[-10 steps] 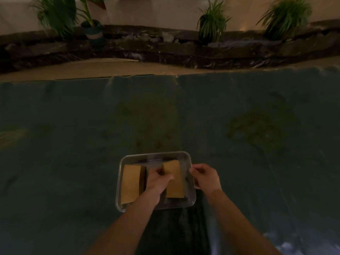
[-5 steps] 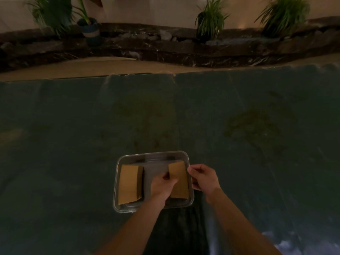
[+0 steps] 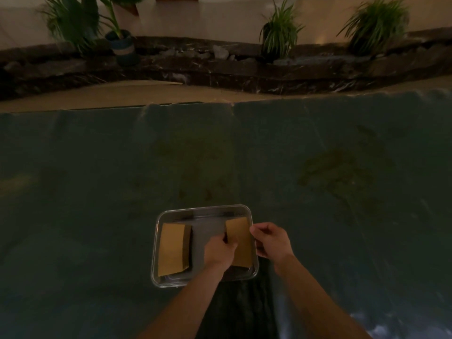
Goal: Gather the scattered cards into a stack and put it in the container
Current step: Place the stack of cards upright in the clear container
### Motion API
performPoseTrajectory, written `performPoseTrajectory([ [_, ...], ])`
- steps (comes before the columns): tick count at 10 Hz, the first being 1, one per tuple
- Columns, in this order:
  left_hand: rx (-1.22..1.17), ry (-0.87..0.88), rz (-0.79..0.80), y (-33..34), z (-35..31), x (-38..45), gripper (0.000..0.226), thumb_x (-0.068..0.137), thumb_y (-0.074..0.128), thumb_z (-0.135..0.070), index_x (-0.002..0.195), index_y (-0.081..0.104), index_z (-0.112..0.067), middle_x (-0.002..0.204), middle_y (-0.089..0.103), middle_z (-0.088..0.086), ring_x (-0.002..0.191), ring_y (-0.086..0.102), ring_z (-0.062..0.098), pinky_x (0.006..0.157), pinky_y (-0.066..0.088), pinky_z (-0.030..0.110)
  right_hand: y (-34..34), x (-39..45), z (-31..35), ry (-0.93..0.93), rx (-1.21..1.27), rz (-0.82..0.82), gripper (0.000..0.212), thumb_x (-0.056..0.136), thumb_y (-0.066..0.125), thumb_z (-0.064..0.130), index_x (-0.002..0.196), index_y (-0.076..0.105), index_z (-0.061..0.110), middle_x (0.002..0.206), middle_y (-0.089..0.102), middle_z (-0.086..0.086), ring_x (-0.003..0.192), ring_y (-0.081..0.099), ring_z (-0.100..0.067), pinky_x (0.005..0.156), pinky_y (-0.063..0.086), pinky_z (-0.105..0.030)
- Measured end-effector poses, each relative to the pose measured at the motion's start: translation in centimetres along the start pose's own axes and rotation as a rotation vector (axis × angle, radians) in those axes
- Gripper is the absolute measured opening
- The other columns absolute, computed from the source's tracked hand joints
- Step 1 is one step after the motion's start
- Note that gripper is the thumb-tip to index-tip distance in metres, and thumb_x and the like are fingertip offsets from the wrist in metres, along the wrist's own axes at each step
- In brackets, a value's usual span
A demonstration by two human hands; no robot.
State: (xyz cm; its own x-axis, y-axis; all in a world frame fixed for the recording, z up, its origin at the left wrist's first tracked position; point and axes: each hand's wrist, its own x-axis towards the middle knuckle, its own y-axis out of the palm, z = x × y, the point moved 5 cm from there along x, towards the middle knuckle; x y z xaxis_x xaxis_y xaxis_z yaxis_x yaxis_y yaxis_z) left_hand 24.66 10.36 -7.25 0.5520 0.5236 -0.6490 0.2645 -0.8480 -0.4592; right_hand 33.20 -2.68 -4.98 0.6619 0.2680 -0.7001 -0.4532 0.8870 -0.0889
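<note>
A clear rectangular container [image 3: 203, 211] sits on the dark green cloth near my body. Inside it, a stack of tan cards [image 3: 173, 248] lies against the left side. A second stack of tan cards [image 3: 241, 238] lies on the right side. My left hand [image 3: 219, 250] is inside the container, fingers closed on the left edge of the right stack. My right hand [image 3: 271, 241] grips the container's right rim, beside that stack.
The dark green cloth [image 3: 342, 216] covers the whole work surface and shows faint stains. Beyond its far edge runs a sandy strip [image 3: 146, 94], then a dark stone ledge [image 3: 244, 72] with potted plants [image 3: 278, 33].
The right stack of cards has shifted to the right within the container, toward its right wall. My left hand moved with it. My right hand stays at the rim.
</note>
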Motion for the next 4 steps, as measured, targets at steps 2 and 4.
performPoseTrajectory([
  [2, 0.139, 0.086, -0.079, 0.0, -0.6, -0.5, 0.02, 0.099, 0.051, -0.031, 0.079, 0.053, -0.029, 0.076, 0.052, -0.012, 0.067, 0.048, -0.003, 0.059, 0.035, 0.014, -0.1, 0.0, 0.2, -0.034, -0.026, -0.016, 0.007, 0.095, 0.064, 0.018, 0.098, 0.068, 0.014, 0.089, 0.067, -0.008, 0.08, 0.063, -0.021, 0.076, 0.059, -0.038],
  [4, 0.112, 0.108, -0.061, 0.0, -1.4, -1.2, 0.026, 0.101, 0.045, -0.036, 0.077, 0.048, -0.029, 0.077, 0.051, -0.011, 0.074, 0.051, 0.003, 0.068, 0.04, 0.021, -0.4, -0.5, 0.8, -0.126, -0.168, -0.127, 0.006, 0.091, 0.067, 0.03, 0.095, 0.07, 0.026, 0.091, 0.072, 0.002, 0.084, 0.07, -0.017, 0.081, 0.062, -0.044],
])
